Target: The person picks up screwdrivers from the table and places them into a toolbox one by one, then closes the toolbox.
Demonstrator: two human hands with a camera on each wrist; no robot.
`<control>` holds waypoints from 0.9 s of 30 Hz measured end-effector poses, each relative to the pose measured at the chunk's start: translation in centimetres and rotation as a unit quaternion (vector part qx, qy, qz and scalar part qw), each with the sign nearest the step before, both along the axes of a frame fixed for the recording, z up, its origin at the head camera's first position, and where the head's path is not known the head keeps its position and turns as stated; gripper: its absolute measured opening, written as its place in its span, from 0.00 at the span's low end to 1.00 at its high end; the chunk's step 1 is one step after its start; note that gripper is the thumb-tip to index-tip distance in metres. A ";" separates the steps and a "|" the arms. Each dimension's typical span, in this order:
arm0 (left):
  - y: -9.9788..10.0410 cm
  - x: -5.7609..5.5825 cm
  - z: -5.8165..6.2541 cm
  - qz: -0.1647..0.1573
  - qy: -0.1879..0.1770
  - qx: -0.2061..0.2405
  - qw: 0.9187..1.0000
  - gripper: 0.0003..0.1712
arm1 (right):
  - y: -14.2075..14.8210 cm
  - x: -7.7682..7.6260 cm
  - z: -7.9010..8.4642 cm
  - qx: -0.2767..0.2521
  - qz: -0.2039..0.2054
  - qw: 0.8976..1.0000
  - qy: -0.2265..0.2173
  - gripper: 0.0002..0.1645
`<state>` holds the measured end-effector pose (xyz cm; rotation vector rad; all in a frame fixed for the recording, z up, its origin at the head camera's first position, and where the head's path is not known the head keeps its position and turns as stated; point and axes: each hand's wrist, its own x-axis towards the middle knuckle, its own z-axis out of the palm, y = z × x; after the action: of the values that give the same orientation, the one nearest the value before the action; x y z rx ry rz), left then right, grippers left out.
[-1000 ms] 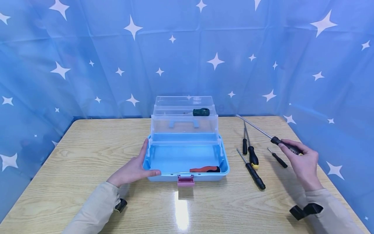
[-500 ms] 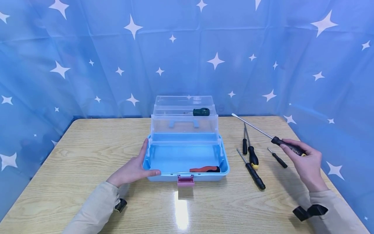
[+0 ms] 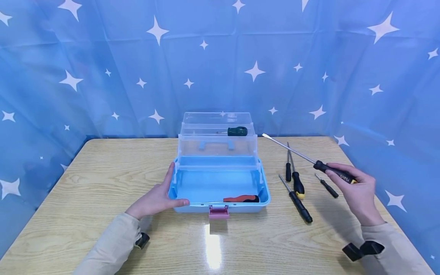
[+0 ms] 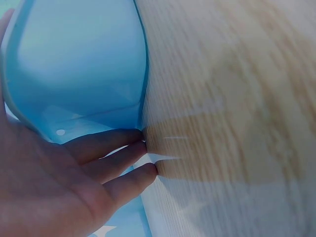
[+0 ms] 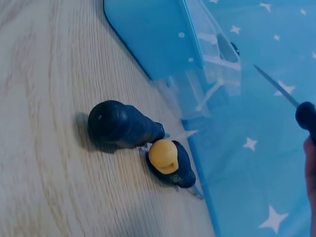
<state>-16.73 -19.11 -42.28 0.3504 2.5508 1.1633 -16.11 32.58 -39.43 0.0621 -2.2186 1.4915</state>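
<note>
Long screwdriver in right hand, left hand against toolbox

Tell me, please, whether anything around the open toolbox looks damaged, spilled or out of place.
Nothing looks plainly damaged or spilled. The only slight untidiness is on the table to the right of the toolbox, where four loose screwdrivers lie at differing angles; the right hand holds another screwdriver in the air.
</note>
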 end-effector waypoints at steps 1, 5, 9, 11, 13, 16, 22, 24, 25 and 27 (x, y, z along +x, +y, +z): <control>0.0 0.0 0.0 -0.001 0.000 0.000 1.000 0.72 | -0.1 0.0 0.0 0.004 0.001 1.000 0.001 0.17; 0.0 0.0 0.0 -0.001 -0.002 0.003 1.000 0.72 | -0.7 0.1 0.2 0.020 0.005 1.000 0.011 0.16; 0.0 0.1 0.1 -0.001 -0.002 -0.001 1.000 0.72 | -1.2 0.1 0.1 0.028 0.033 0.999 0.021 0.15; 0.0 0.1 0.2 0.000 -0.003 -0.003 1.000 0.72 | -1.4 0.1 0.0 0.028 0.049 0.998 0.023 0.15; 0.0 0.1 0.3 -0.003 -0.001 -0.003 1.000 0.72 | -1.6 0.1 0.0 0.022 0.064 0.997 0.025 0.15; 0.0 0.0 0.4 -0.005 0.002 -0.003 1.000 0.72 | -2.0 0.0 -0.1 0.023 0.076 0.996 0.034 0.15; 0.0 -0.1 0.6 -0.013 0.004 0.002 1.000 0.73 | -2.9 0.0 -0.2 0.032 0.106 0.993 0.046 0.15; 0.0 -0.1 0.6 -0.017 0.005 0.006 1.000 0.73 | -3.2 -0.1 -0.3 0.032 0.117 0.992 0.048 0.15; 0.0 -0.1 0.6 -0.018 0.004 0.009 1.000 0.73 | -3.3 -0.1 -0.3 0.030 0.122 0.991 0.048 0.15; -0.1 -0.1 0.6 -0.023 0.005 0.014 1.000 0.72 | -3.6 -0.1 -0.5 0.024 0.134 0.990 0.047 0.15</control>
<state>-16.85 -19.18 -41.67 0.4202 2.5239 1.1852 -16.17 28.96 -39.91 0.4530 -2.2374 1.5352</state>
